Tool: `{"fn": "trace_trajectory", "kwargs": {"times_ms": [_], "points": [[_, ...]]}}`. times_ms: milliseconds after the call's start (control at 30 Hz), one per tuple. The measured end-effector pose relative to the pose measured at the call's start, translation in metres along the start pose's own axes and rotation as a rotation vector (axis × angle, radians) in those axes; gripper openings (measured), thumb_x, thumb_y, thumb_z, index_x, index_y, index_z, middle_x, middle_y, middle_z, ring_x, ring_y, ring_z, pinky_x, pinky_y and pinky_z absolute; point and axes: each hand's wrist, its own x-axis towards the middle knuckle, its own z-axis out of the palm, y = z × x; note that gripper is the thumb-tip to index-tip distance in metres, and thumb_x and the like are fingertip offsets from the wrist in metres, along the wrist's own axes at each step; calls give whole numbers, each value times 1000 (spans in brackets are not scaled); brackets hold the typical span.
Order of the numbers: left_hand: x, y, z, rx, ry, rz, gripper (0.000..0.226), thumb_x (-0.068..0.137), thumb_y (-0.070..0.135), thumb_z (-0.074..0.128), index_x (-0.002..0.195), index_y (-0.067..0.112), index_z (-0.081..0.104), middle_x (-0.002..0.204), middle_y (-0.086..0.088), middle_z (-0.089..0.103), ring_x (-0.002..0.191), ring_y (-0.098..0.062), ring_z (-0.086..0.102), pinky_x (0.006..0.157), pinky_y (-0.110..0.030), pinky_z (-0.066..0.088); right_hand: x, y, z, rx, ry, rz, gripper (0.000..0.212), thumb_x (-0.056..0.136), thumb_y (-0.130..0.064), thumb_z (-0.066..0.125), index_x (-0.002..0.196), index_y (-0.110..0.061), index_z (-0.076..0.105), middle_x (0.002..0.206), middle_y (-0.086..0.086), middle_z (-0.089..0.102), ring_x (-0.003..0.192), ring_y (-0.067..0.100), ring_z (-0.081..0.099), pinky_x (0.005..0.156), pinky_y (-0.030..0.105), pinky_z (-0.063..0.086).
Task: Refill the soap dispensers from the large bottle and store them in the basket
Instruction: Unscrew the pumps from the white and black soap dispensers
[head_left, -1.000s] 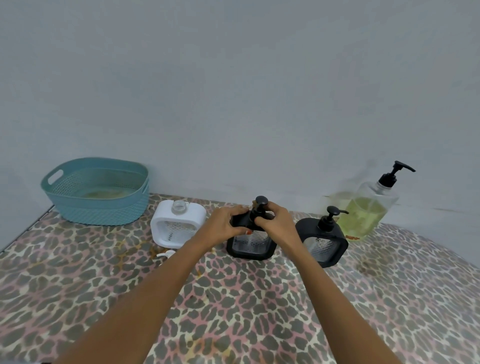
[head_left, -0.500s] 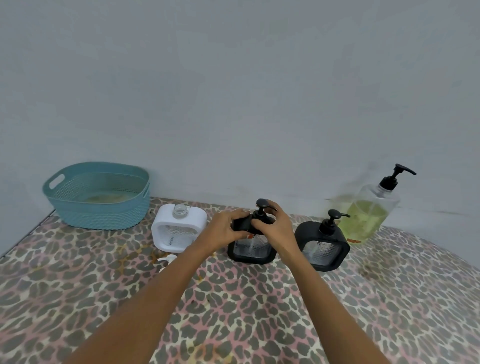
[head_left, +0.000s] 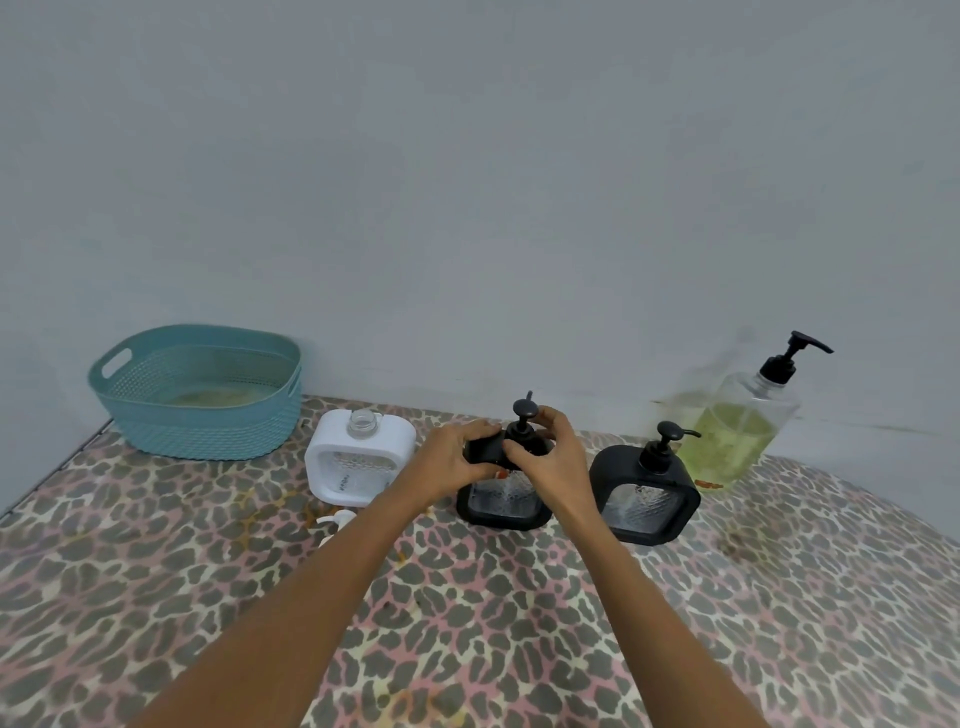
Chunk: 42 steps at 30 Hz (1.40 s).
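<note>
Left hand (head_left: 457, 457) grips the top left shoulder of the mid dispenser (head_left: 504, 501). Right hand (head_left: 550, 462) has fingers curled round its pump (head_left: 523, 415) at the collar. Both hands are clamped, neither free. Mid dispenser stands upright on the desk (head_left: 467, 623), between the white dispenser (head_left: 358, 457) and the right dispenser (head_left: 644, 499). White dispenser has a bare open neck, and a white pump (head_left: 337, 519) lies on the desk just in front of it. Bottle (head_left: 743, 436) stands far right by the wall, roughly half full of yellow-green soap, pump on. Basket (head_left: 202, 395) sits far left, with none of the 3 dispensers in it. Likely step: twisting the pump on the mid dispenser; cannot tell if on or off. Risks: a weak left grip lets the body spin or tip with the twist. The right wrist is near the right dispenser and could knock it. A crooked pump may cross-thread and leak. Lifting the pump out could drip soap on the desk.
</note>
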Motion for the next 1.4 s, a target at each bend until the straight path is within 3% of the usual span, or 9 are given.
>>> {"fn": "trace_trajectory", "kwargs": {"times_ms": [100,233,367,467,567,633,700,867,1400], "points": [[0,0,0,14,-6,-1,57,70,10,76,123,12,56,129,-5,56,123,-15,48,99,-17,32,2,-2,3,-103,76,-37,47,72,-23,78,109,-12,51,101,1,52,91,16,52,79,26,45],[1,0,0,1,-1,-17,58,69,10,77,123,10,55,132,-7,54,126,-16,45,104,-20,30,1,-5,1,-83,58,-37,30,76,-13,71,97,-18,50,87,-5,56,82,12,55,66,12,41],[0,-1,1,-19,11,-10,57,68,9,77,122,11,57,126,-5,58,120,-15,50,99,-17,32,-1,-4,0,-71,-2,-20,38,78,-8,63,115,-14,52,96,-4,58,97,17,59,80,25,47],[-1,0,0,-30,3,2,54,69,10,76,120,13,58,122,-4,61,116,-14,53,97,-18,35,-2,-3,4,-140,38,-61,47,75,-18,70,117,-12,50,102,-3,52,97,17,56,86,33,49],[-1,1,0,-25,-10,7,52,70,10,75,120,14,59,120,-3,63,114,-14,55,95,-19,37,-2,-2,7,-194,91,-91,48,72,-24,77,111,-9,52,100,-3,50,91,14,53,80,21,45],[0,0,0,-17,-3,-14,56,69,10,76,122,13,57,124,-3,60,118,-14,52,96,-17,34,-1,-4,6,-140,114,-70,39,74,-16,76,106,-9,53,92,-3,54,84,11,53,68,4,41],[1,0,0,-4,-2,-25,58,69,10,76,123,13,56,126,-3,59,119,-13,50,96,-15,32,-1,-5,4,-108,120,-60,36,75,-9,73,106,-8,56,89,-4,57,82,9,54,62,-2,39],[0,2,0,-1,-15,-27,59,69,9,76,124,12,54,129,-4,57,121,-14,49,98,-16,31,-1,-13,-1,-81,128,-72,37,77,-12,72,112,-7,59,93,-4,59,86,8,56,71,8,42],[-1,13,-4,94,-73,-62,62,72,13,75,129,10,50,133,-5,53,121,-15,48,92,-12,29,4,-98,-48,-21,238,-270,25,75,-20,75,97,-19,63,86,-9,64,80,2,60,67,5,46]]}}
